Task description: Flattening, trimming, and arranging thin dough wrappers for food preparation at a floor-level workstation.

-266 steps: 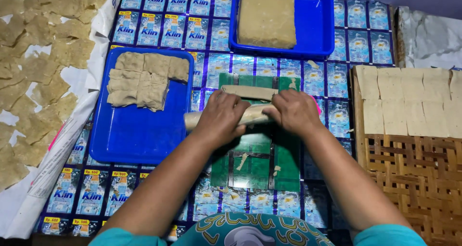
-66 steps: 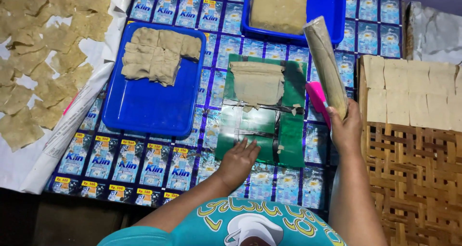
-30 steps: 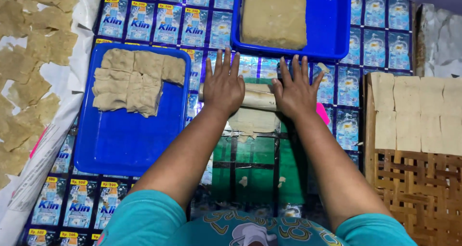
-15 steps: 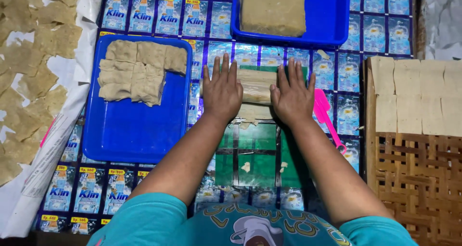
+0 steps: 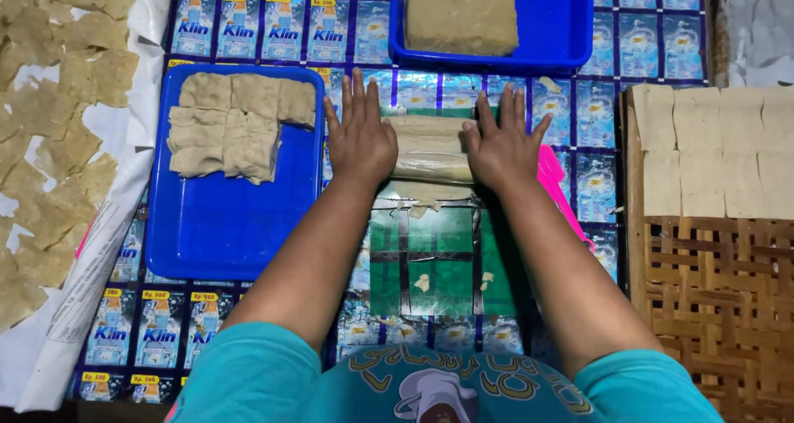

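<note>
My left hand (image 5: pixel 361 135) and my right hand (image 5: pixel 499 142) lie flat, fingers spread, on the two ends of a rolling pin (image 5: pixel 432 168) wrapped in pale dough. A flattened dough sheet (image 5: pixel 430 133) shows between the hands, over a green plastic board (image 5: pixel 437 258). Small dough scraps lie on the board nearer to me. Neither hand grips anything; the palms press down on the roller.
A blue tray (image 5: pixel 223 216) at the left holds cut dough pieces (image 5: pixel 236 125). A second blue tray (image 5: pixel 571 26) at the top holds a dough block (image 5: pixel 461 14). Flat squares (image 5: pixel 719 150) lie on a woven bamboo rack (image 5: pixel 728 291) at the right; dried pieces (image 5: pixel 50 133) are spread at the far left. A pink tool (image 5: pixel 558 187) lies beside the board.
Both hands and the roller have slid back toward me a little since half a second ago. About two seconds ago my right hand held the roller up in the air.
</note>
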